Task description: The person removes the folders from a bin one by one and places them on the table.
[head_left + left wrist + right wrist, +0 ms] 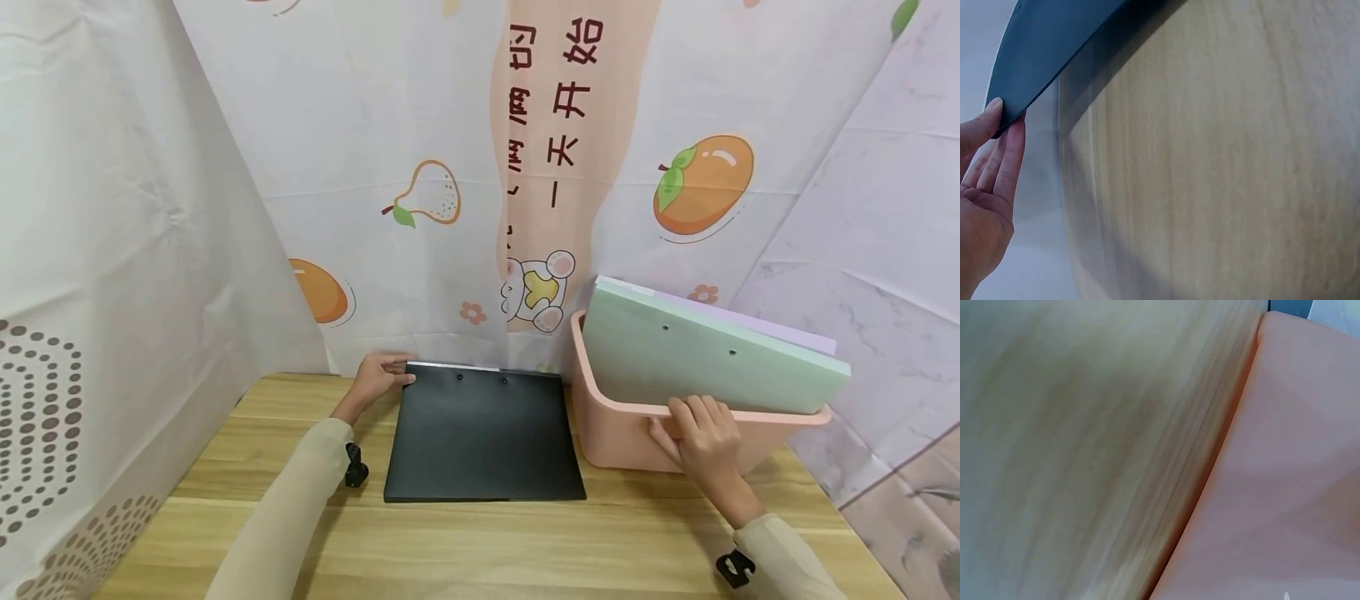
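Note:
A black file folder (483, 437) with two small rivets near its far edge is on the wooden table, its far side close to the back curtain. My left hand (372, 383) pinches its far left corner; in the left wrist view the thumb lies on top of the folder (1041, 56) and the fingers below. To the right stands a pink storage bin (622, 437). My right hand (705, 437) grips its front rim, fingers over the edge and thumb outside. Inside the bin lean a pale green folder (705, 358) and, behind it, a lavender folder (795, 332). The right wrist view shows only the bin wall (1291, 456) and table.
The wooden table (465, 550) extends in front of the folder and bin. A white curtain (360, 108) with fruit prints and writing hangs right behind them, and more cloth hangs at the left and right sides. Black wrist mounts sit on both sleeves.

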`<state>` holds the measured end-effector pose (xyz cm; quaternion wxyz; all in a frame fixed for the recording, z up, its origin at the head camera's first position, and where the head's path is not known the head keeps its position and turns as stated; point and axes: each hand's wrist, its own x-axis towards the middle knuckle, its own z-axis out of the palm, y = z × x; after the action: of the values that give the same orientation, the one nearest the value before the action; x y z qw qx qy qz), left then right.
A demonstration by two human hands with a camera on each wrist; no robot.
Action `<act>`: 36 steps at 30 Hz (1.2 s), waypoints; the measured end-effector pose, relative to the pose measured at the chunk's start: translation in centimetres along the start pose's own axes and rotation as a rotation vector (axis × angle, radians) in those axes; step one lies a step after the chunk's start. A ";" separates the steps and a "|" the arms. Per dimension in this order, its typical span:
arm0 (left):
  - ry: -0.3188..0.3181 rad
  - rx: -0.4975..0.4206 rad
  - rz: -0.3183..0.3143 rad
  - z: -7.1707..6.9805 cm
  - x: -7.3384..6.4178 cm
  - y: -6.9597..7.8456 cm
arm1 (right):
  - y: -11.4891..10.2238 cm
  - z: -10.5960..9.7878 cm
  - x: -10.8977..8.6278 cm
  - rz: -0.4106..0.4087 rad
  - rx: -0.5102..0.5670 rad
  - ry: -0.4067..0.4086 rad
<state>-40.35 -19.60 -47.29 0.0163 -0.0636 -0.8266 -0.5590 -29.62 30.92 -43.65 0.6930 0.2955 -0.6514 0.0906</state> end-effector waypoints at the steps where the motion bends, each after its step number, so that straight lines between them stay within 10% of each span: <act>1: 0.002 0.001 -0.002 0.0 0.0 0.0 | 0.0 0.0 0.0 0.000 0.002 0.002; 20: 0.008 0.020 0.000 0.1 0.1 -0.5 | 0.0 0.3 -0.1 -0.003 0.020 0.027; 36: -0.117 -0.089 -0.026 -0.8 0.1 -1.2 | -0.1 0.2 -0.1 -0.001 0.009 0.035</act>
<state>-40.61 -20.78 -48.10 -0.0420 -0.0863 -0.8012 -0.5907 -29.79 30.72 -43.74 0.7030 0.2975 -0.6384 0.0983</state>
